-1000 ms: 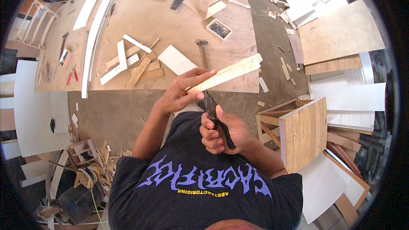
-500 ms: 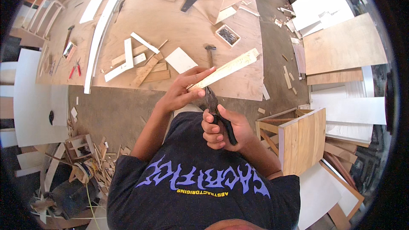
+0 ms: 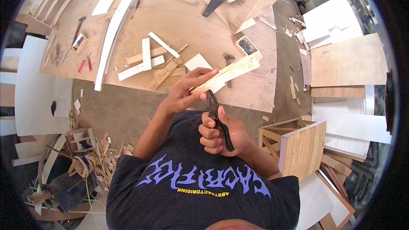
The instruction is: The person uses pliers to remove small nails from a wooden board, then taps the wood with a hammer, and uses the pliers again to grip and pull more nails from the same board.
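Observation:
My left hand [image 3: 187, 90] is closed around the near end of a pale wooden strip [image 3: 236, 73], which slants up to the right over the table edge. In my right hand [image 3: 223, 134] is a pair of dark pliers [image 3: 213, 104] with black handles. The pliers' jaws meet the strip's near end, close to my left fingertips. Whether they grip anything there is too small to tell. Past the strip, a hammer [image 3: 229, 57] lies on the table, partly hidden by it.
The plywood worktable [image 3: 191, 25] bears scrap wood pieces [image 3: 164, 71], a box of fasteners [image 3: 246, 45], a handsaw [image 3: 215, 3], red-handled pliers [image 3: 84, 65] and long white strips [image 3: 111, 30]. A slatted wooden box [image 3: 302, 149] stands by my right elbow; offcuts [image 3: 102, 149] lie at lower left.
The view has shifted, so the table sits lower and further right in it. The pliers' handles have come closer together in my right hand. Both hands keep their hold.

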A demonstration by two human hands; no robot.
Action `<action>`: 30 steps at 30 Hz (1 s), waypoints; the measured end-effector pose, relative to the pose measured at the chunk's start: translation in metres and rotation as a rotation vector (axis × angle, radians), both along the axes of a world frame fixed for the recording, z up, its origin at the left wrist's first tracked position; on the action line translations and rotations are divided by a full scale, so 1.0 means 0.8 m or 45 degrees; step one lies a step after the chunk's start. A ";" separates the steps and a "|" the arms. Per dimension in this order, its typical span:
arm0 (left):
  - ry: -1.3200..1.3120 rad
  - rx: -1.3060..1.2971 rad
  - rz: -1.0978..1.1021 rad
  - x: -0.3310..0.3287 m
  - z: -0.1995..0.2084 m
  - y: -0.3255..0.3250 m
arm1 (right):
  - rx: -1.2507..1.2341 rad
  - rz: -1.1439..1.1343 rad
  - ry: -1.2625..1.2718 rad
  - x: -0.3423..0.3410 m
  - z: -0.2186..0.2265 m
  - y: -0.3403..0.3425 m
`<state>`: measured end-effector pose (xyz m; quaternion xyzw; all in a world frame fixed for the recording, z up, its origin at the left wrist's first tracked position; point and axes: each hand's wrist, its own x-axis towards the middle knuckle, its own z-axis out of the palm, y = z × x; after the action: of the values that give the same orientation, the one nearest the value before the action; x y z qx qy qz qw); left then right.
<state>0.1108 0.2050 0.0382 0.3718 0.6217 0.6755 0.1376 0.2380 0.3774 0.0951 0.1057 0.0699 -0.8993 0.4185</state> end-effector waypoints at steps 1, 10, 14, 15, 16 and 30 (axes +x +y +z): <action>0.041 0.028 0.028 -0.004 -0.002 -0.005 | 0.003 0.005 0.001 -0.005 0.002 -0.007; 0.059 0.091 0.076 -0.048 -0.008 -0.064 | -0.035 -0.066 0.010 -0.049 0.001 -0.075; 0.039 0.125 0.069 -0.067 -0.019 -0.090 | -0.010 -0.075 0.032 -0.061 -0.015 -0.090; 0.072 0.109 0.042 -0.076 -0.021 -0.099 | 0.084 -0.090 0.088 -0.066 -0.018 -0.094; 0.091 0.088 0.015 -0.083 -0.016 -0.108 | 0.174 -0.105 0.130 -0.065 -0.021 -0.097; 0.100 0.144 -0.053 -0.097 -0.029 -0.143 | 0.075 -0.034 0.082 -0.070 -0.012 -0.132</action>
<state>0.0328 0.0905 0.0154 0.4180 0.5795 0.6915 0.1059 0.1816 0.2721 0.0854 0.0897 0.1083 -0.9054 0.4007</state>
